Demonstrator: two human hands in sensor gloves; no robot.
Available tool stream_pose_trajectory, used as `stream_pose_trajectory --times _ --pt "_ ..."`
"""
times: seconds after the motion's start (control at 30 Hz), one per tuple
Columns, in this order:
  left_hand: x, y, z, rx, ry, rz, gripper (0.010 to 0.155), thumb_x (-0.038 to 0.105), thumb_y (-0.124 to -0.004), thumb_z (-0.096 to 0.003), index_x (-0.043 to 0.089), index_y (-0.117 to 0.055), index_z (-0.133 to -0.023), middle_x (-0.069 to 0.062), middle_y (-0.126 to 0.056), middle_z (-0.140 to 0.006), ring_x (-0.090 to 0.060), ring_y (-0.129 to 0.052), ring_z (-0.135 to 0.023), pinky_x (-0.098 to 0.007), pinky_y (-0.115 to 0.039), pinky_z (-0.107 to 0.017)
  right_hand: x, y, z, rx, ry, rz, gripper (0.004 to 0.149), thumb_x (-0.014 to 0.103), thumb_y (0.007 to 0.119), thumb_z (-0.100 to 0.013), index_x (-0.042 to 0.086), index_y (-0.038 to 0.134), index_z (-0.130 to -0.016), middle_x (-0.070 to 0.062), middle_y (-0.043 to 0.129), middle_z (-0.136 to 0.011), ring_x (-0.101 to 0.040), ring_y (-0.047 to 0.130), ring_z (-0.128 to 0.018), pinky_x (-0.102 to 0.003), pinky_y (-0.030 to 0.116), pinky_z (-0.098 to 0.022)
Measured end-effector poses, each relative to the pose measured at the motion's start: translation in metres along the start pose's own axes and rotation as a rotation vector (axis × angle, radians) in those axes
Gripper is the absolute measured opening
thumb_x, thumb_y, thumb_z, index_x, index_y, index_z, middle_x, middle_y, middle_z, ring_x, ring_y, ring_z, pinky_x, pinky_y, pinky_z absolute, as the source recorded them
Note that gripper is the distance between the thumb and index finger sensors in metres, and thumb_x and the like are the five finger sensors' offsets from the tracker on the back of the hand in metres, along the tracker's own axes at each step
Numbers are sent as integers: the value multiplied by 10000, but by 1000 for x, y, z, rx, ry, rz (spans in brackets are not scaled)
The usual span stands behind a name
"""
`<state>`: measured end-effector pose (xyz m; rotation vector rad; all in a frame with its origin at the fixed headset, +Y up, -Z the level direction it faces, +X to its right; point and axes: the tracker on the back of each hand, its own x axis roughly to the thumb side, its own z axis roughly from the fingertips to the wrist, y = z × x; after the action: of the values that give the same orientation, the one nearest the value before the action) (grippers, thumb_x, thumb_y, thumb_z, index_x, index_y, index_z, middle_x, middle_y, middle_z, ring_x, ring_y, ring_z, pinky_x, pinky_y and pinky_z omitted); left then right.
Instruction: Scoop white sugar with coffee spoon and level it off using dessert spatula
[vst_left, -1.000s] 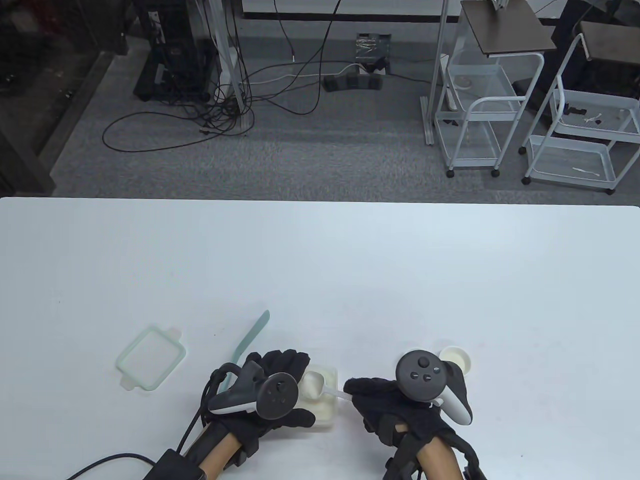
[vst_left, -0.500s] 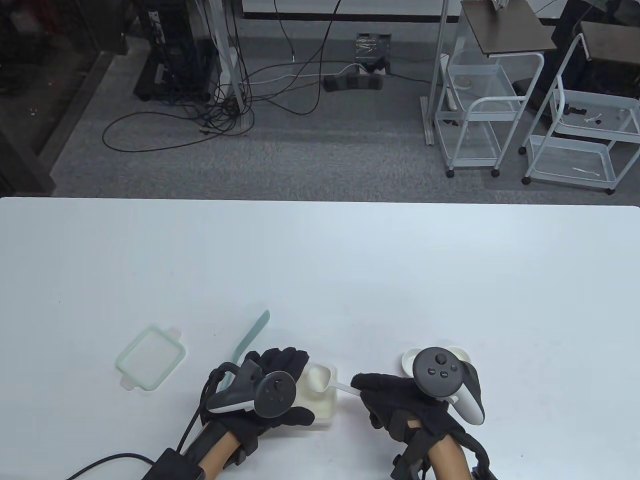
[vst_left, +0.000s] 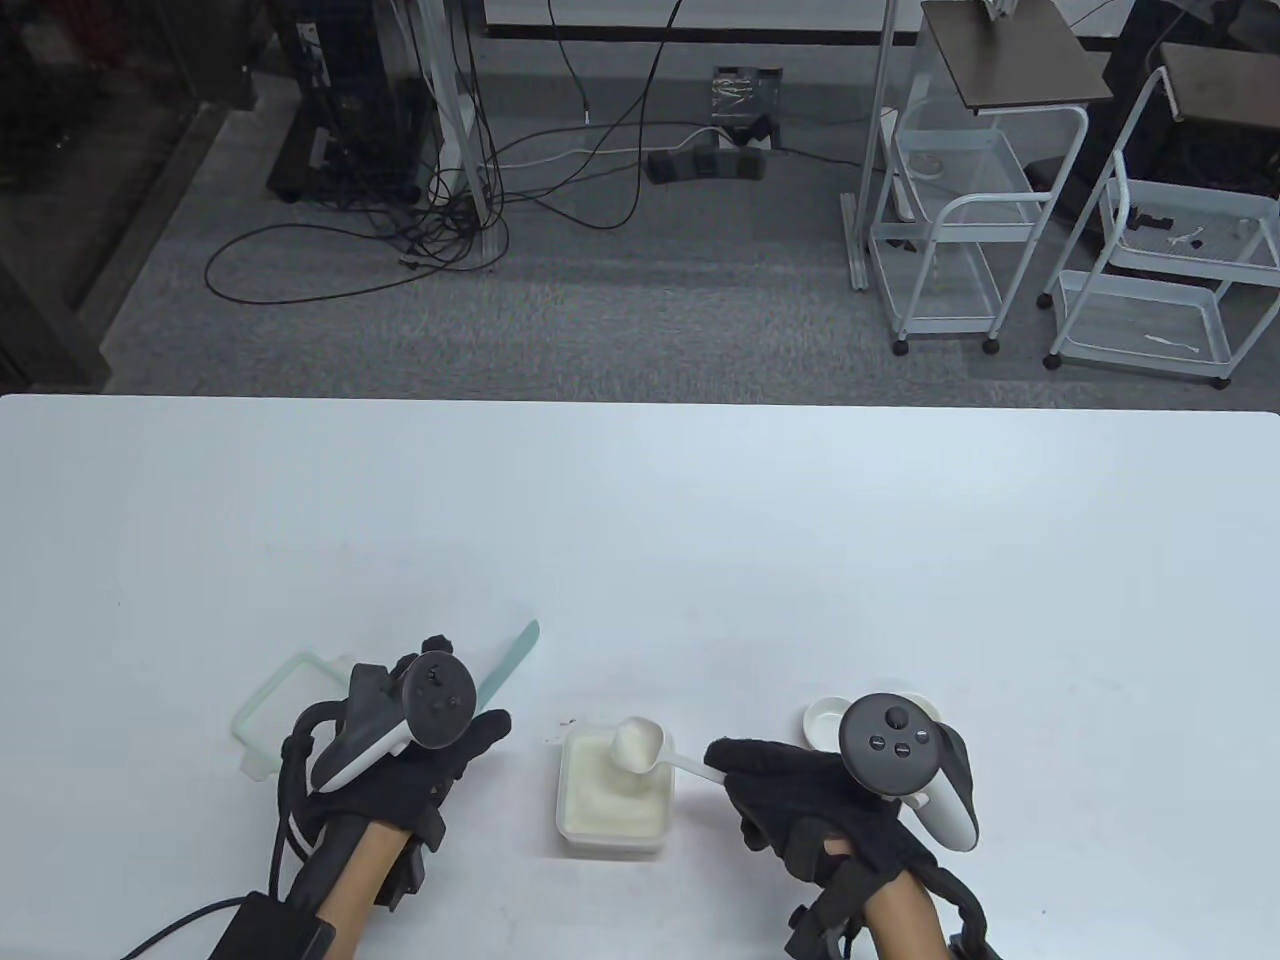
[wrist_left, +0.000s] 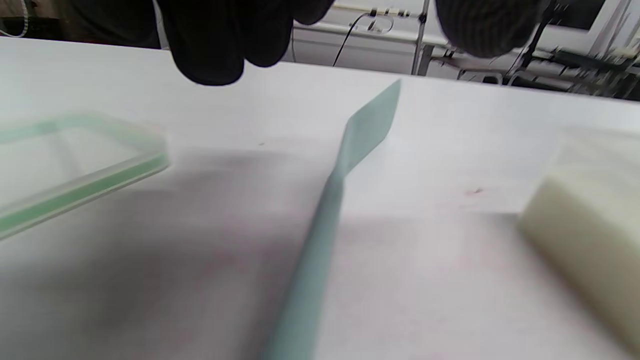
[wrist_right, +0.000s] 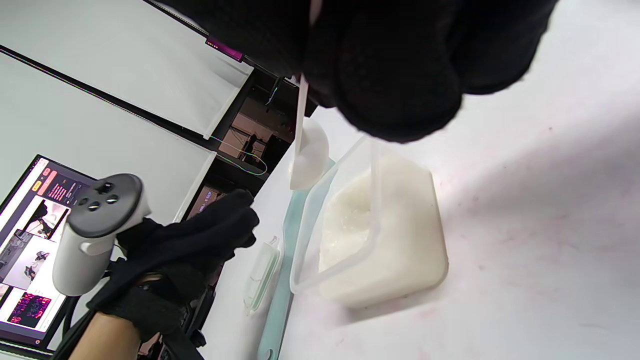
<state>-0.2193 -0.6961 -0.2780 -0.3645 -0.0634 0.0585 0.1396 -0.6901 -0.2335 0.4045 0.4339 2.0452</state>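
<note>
A: Where is the coffee spoon (vst_left: 648, 748) held, and by what?

B: Its thin handle is pinched between the curled fingers of the right hand (vst_left: 800, 805); the bowl, heaped with white sugar (vst_left: 612, 795), is kept raised over the far right corner of the open sugar container (vst_left: 613, 842); in the right wrist view the handle is seen running down from the gloved fingertips (wrist_right: 395, 95) to the bowl above the container's rim.

A: And the dessert spatula (vst_left: 508, 662)?

B: It is laid flat on the table (vst_left: 700, 540), just left of the container and apart from it; its pale green blade is pointed away from the person; its handle end is hidden under the left hand (vst_left: 420, 745).

A: Is the spatula gripped by that hand?

B: No grip is shown; in the left wrist view the fingertips (wrist_left: 210, 55) are seen hanging above the spatula (wrist_left: 345, 165), loosely bent and clear of it; nothing is held.

A: What else is seen?

B: A green-rimmed lid (vst_left: 275, 712) is partly covered by the left hand; a small white dish (vst_left: 825, 722) is set just beyond the right hand.
</note>
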Motion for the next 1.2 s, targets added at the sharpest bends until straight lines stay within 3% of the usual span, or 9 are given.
stream_pose_trajectory --times 0.07,0.13,0.2,0.37,0.67,0.77,0.87,1.03,1.2 --pt "0 -6 -4 -52 44 -13 972 639 -656 -589 -25 -378 -1241 -309 -615 -1184 -494 -779 -981 -694 -633 -712 0 0 0 -3 -1 1 434 154 723 -581 -59 766 -956 -198 894 -653 -260 983 -423 -598 794 -542" --pt "3 -10 -7 -97 82 -79 873 607 -710 -591 1 -544 -1198 -192 -813 -1054 -356 -924 -856 -599 -737 -689 0 -1 1 -4 0 -4 434 154 723 -581 -59 765 -957 -199 893 -654 -261 983 -424 -598 794 -542" --pt "9 -17 -9 -157 113 -148 826 586 -750 -590 11 -612 -1167 -146 -862 -999 -303 -962 -796 -557 -778 -668 0 -2 1 -3 1 -5 434 153 723 -581 -59 766 -957 -200 893 -654 -262 983 -424 -599 793 -542" --pt "22 -27 -13 -170 116 -242 731 563 -799 -580 41 -744 -1090 -88 -931 -917 -248 -1005 -729 -520 -818 -641 0 -1 1 -2 5 -1 435 154 723 -582 -60 764 -958 -200 892 -655 -262 983 -425 -599 793 -542" --pt "31 -37 -15 -137 142 -286 565 467 -812 -612 73 -838 -1018 -46 -995 -834 -188 -1065 -642 -478 -854 -615 -2 1 0 10 18 6 434 154 721 -583 -57 761 -960 -198 891 -656 -260 982 -425 -597 793 -543" --pt "30 -25 -10 -35 126 -260 540 466 -844 -601 83 -892 -979 -44 -1031 -788 -176 -1087 -558 -500 -819 -645 -2 1 -1 7 21 5 434 154 721 -582 -56 762 -960 -199 891 -656 -261 981 -427 -598 792 -543" --pt "31 1 9 46 29 -83 535 462 -838 -603 89 -892 -983 -43 -1035 -788 -166 -1093 -549 -538 -796 -668 -3 -1 0 2 18 -13 435 154 721 -583 -57 761 -961 -198 891 -656 -260 982 -427 -598 792 -543" --pt "53 25 39 -29 -251 282 543 454 -827 -611 78 -866 -1000 -56 -1018 -812 -164 -1095 -564 -522 -797 -668 -6 -2 0 1 22 -44 436 154 719 -583 -58 758 -962 -198 889 -659 -261 981 -428 -597 792 -543" --pt "87 20 57 -89 -358 220 552 445 -835 -609 64 -858 -1008 -70 -1011 -829 -149 -1110 -561 -495 -810 -662 -6 -2 0 3 27 -49 434 153 719 -583 -56 759 -961 -198 890 -658 -261 981 -427 -597 793 -542"
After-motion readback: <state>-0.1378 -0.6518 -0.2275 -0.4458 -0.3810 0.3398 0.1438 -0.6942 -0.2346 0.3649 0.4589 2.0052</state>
